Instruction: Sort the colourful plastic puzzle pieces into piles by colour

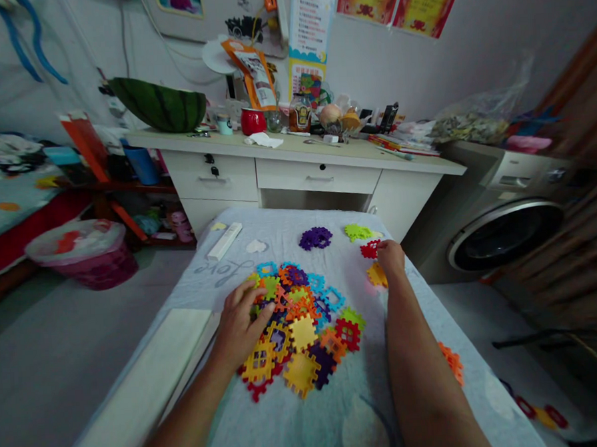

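A heap of toothed plastic building tiles point(303, 333) in several colours lies in the middle of the cloth-covered table. My left hand point(243, 318) rests at the heap's left edge, fingers and thumb apart, touching the tiles there. On the right, my right hand point(392, 255) is closed, its fingertips at a red tile point(370, 249) with window-like openings. A yellow tile point(376, 275) lies just below that hand, and green tiles point(357, 232) lie just beyond it. Farther left sits a purple group of tiles point(315, 238). Orange tiles point(452, 362) lie near the table's right edge, beside my forearm.
A long white board point(157, 384) lies along the table's left side, and a small white box point(225, 241) at the far left. Behind stands a white desk point(321, 175) bearing a watermelon half point(161, 104), jars and papers. A washing machine point(503, 219) stands right.
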Demonstrator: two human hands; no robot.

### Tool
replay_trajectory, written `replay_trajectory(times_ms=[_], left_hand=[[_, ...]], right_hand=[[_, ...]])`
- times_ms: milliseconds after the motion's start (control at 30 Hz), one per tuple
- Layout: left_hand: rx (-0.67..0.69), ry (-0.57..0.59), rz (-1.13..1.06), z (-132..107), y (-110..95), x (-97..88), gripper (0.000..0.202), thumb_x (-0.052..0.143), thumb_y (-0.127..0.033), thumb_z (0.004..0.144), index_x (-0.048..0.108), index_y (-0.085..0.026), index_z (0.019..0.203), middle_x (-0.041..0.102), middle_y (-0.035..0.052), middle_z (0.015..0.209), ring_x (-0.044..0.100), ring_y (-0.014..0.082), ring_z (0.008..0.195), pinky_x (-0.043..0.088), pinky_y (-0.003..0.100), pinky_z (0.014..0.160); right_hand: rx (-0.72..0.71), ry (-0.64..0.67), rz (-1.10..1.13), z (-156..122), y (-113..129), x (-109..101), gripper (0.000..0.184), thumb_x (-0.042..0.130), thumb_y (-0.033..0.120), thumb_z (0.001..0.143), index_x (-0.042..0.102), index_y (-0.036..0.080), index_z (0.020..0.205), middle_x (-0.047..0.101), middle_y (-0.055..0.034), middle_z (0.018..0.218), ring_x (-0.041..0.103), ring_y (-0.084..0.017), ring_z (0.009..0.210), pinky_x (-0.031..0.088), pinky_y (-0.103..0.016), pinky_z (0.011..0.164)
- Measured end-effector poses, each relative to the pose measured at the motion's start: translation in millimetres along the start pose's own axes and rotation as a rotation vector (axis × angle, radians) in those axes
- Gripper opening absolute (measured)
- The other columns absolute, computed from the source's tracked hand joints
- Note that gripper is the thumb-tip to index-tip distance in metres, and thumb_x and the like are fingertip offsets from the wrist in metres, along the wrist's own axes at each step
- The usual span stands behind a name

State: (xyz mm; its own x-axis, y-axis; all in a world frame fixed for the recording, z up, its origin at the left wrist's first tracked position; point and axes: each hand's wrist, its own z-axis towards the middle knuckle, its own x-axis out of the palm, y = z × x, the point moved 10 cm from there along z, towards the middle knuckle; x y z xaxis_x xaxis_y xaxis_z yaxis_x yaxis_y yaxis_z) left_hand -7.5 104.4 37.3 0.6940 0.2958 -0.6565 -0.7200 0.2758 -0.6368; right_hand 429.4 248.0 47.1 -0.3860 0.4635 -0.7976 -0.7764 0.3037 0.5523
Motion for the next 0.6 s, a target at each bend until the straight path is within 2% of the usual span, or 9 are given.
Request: replay_trajectory(times_ms=[133,333,533,600], left_hand=[[-0.002,0.004,-0.003,0.0,0.8,0.5,0.033,0.053,-0.048,0.087,0.066,-0.025,0.107,0.055,0.0076,0.125,0.051,0.0272,0.121,0.042,0.048,0.106],[0.003,0.008,-0.003,-1.0,3.4,2.6,0.033,0.053,-0.048,0.087,0.064,-0.025,0.106,0.054,0.0079,0.125,0.05,0.0272,0.122,0.04,0.048,0.107],[-0.006,0.017,-0.001,-1.0,2.7,2.6,0.035,0.051,-0.049,0.088,0.064,-0.023,0.108,0.053,0.0091,0.127,0.048,0.0278,0.123,0.04,0.049,0.107],[-0.002,0.02,0.002,-0.8,2.2,2.7,0.035,0.051,-0.049,0.088,0.064,-0.023,0.108,0.053,0.0092,0.127,0.048,0.0278,0.124,0.04,0.049,0.107]], right_hand=[[0.035,0.068,-0.085,0.0,-7.8,5.0,0.025,0.054,0.015,0.069,0.074,0.017,0.084,0.073,-0.011,0.081,0.067,-0.021,0.072,0.043,-0.025,0.059],[0.064,0.093,-0.189,-1.3,-5.6,0.6,0.033,0.053,0.013,0.072,0.074,0.02,0.098,0.072,-0.0158,0.101,0.066,-0.03,0.095,0.047,-0.037,0.075],[-0.009,0.261,-0.224,-10.3,13.9,17.8,0.022,0.055,0.017,0.076,0.074,0.021,0.086,0.072,-0.0135,0.094,0.065,-0.031,0.095,0.045,-0.047,0.081],[-0.093,0.271,-0.154,-11.5,25.0,17.7,0.018,0.057,0.018,0.076,0.074,0.02,0.082,0.072,-0.0141,0.093,0.065,-0.03,0.093,0.045,-0.046,0.081]])
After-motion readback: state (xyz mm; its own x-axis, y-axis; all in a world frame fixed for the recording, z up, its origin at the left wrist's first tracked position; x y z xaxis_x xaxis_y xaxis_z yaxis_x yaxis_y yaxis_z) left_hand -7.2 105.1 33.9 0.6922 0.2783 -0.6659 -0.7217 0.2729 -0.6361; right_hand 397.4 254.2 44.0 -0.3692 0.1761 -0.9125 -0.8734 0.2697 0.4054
